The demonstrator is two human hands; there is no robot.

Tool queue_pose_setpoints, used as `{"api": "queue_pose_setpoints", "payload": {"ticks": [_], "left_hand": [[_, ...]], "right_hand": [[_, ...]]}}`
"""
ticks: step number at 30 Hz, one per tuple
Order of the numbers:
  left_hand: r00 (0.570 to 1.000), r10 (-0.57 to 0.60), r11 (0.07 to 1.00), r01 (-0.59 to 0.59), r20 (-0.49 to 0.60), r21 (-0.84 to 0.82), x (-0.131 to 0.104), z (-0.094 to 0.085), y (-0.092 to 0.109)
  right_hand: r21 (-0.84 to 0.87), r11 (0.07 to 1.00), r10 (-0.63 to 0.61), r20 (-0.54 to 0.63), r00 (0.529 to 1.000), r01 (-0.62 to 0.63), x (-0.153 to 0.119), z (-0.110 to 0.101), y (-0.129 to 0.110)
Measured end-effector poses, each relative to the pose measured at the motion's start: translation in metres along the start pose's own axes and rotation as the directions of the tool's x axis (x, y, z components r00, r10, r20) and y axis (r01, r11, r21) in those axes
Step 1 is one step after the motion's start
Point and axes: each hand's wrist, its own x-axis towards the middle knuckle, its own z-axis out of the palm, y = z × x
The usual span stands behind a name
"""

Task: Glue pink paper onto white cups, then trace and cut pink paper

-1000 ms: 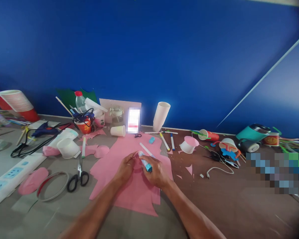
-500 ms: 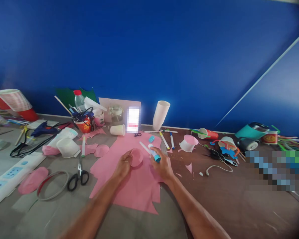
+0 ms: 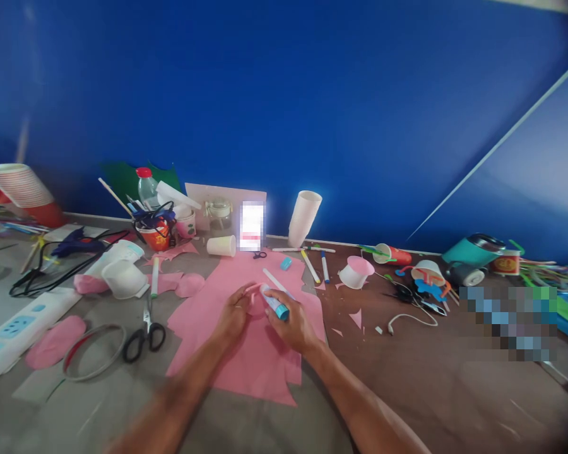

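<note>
My right hand [image 3: 293, 323] grips a white and teal glue stick [image 3: 275, 304], tilted with its white end against a round pink paper piece [image 3: 254, 305]. That piece is pinched at its left edge by my left hand [image 3: 234, 310]. The glue stick and fingers cover part of it. Both hands are over a large sheet of pink paper [image 3: 260, 372] with cut edges. Beyond them lie a blue cap [image 3: 286, 263] and a white marker [image 3: 277, 282]. A white tub with a pink top [image 3: 356, 272] stands to the right.
Black-handled scissors [image 3: 144, 340], a tape ring [image 3: 94, 353] and a power strip [image 3: 19, 331] lie on the left. Stacked paper cups [image 3: 304, 217] lean by the blue wall. Pink scraps [image 3: 355, 317] and a white cable [image 3: 414, 316] are on the right.
My right hand has moved left with the glue stick, bringing it onto the round pink paper. My left hand still holds that paper. The view has shifted slightly.
</note>
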Motion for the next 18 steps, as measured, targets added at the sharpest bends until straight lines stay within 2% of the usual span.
{"api": "queue_pose_setpoints", "payload": {"ticks": [4, 8, 12, 15, 18], "left_hand": [[1.000, -0.027, 1.000, 0.026, -0.006, -0.015, -0.005, 0.011, 0.007], [0.999, -0.027, 0.997, 0.025, -0.024, -0.071, -0.004, 0.012, 0.006], [0.992, -0.017, 0.999, 0.012, -0.128, -0.041, 0.000, 0.006, 0.002], [0.988, -0.006, 0.999, -0.001, -0.153, -0.048, 0.002, 0.003, 0.001], [0.991, -0.004, 0.998, -0.005, -0.130, -0.069, 0.001, 0.002, 0.002]], "right_hand": [[-0.039, 0.998, 0.042, -0.011, 0.999, -0.042, 0.001, -0.001, 0.001], [-0.070, 0.995, 0.076, -0.021, 0.997, -0.078, 0.002, -0.002, 0.003], [-0.109, 0.985, 0.118, -0.140, 0.983, -0.134, 0.006, -0.011, 0.010], [-0.057, 0.980, 0.176, -0.207, 0.962, -0.191, 0.007, -0.019, 0.011], [0.030, 0.988, 0.155, -0.180, 0.972, -0.152, 0.006, -0.020, 0.009]]}}
